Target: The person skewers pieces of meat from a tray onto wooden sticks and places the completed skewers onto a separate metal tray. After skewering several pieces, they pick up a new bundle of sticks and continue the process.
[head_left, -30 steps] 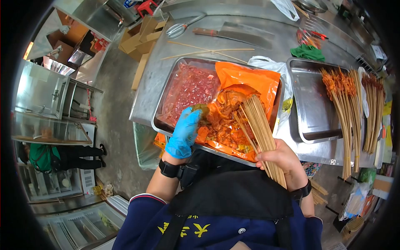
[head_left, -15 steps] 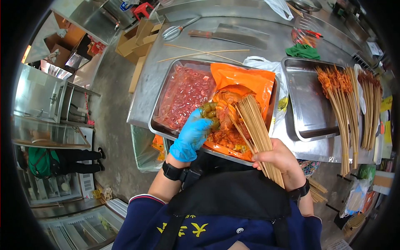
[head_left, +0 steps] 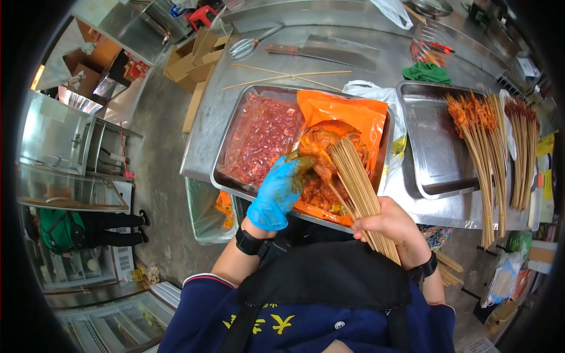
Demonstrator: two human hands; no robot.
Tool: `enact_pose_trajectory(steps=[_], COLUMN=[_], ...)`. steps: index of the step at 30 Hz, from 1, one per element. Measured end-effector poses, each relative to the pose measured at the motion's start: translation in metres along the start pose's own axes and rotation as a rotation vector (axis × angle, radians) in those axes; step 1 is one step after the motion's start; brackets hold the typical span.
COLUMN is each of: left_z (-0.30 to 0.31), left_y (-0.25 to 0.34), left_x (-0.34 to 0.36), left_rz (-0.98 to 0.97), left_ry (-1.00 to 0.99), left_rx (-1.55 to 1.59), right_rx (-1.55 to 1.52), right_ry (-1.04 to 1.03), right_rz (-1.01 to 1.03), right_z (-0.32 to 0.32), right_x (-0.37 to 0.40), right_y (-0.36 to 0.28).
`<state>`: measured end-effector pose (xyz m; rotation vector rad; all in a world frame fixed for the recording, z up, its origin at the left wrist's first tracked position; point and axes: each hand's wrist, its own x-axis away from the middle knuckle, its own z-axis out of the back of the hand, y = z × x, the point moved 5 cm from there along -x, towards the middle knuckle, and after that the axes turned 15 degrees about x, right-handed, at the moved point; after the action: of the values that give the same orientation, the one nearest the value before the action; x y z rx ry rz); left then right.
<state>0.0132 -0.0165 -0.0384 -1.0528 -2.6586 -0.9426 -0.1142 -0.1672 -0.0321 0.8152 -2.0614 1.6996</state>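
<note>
Head view: the greenish marinated piece [head_left: 301, 162] is pinched in the fingertips of the blue-gloved left hand [head_left: 276, 191], over the near part of the opened orange bag [head_left: 347, 115]. A second ago that hand was lower and further left, at the bag's near left corner. Half a second ago it had lifted the piece clear. Now the piece sits right against the near sticks of the bamboo skewer bundle [head_left: 356, 176]. The bare right hand [head_left: 391, 226] is clenched round the bundle's lower end, and it has drifted slightly left to meet the glove. By my reading, the piece has been picked and is being brought onto a stick, though the glove hides the contact itself.

The bag lies in the right half of a steel tray [head_left: 226, 138] at the near edge of the steel worktop [head_left: 376, 41], with red meat chunks [head_left: 265, 135] in its left half. To the right stands a second tray [head_left: 432, 153] with loaded skewers [head_left: 477, 129] laid over its right side. A cleaver [head_left: 329, 52] and loose sticks [head_left: 288, 75] lie towards the worktop's far edge.
</note>
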Motion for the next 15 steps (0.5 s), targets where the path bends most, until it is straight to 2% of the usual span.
enact_pose_trajectory(steps=[4, 6, 7, 9, 13, 15], left_z=[-0.001, 0.003, 0.006, 0.013, 0.012, 0.001], left_y=[0.007, 0.014, 0.014, 0.021, 0.021, 0.017], left_x=[-0.003, -0.003, -0.006, -0.009, -0.008, -0.004], left_rz=[-0.057, -0.191, -0.193, -0.33, -0.367, -0.295], left_ry=[-0.057, 0.091, 0.092, 0.133, 0.171, 0.182], left_rx=[-0.002, 0.046, 0.047, -0.132, -0.161, -0.123], right_rx=[0.013, 0.017, 0.024, 0.034, 0.046, 0.073], right_ry=[-0.008, -0.016, -0.001, 0.012, 0.04, 0.022], right_rz=[0.005, 0.013, 0.011, 0.007, 0.012, 0.028], right_z=[0.001, 0.0, 0.0, 0.001, 0.0, -0.002], right_x=[-0.001, -0.001, -0.001, 0.0, 0.002, 0.001], right_y=[0.002, 0.001, 0.0, -0.001, -0.004, -0.005])
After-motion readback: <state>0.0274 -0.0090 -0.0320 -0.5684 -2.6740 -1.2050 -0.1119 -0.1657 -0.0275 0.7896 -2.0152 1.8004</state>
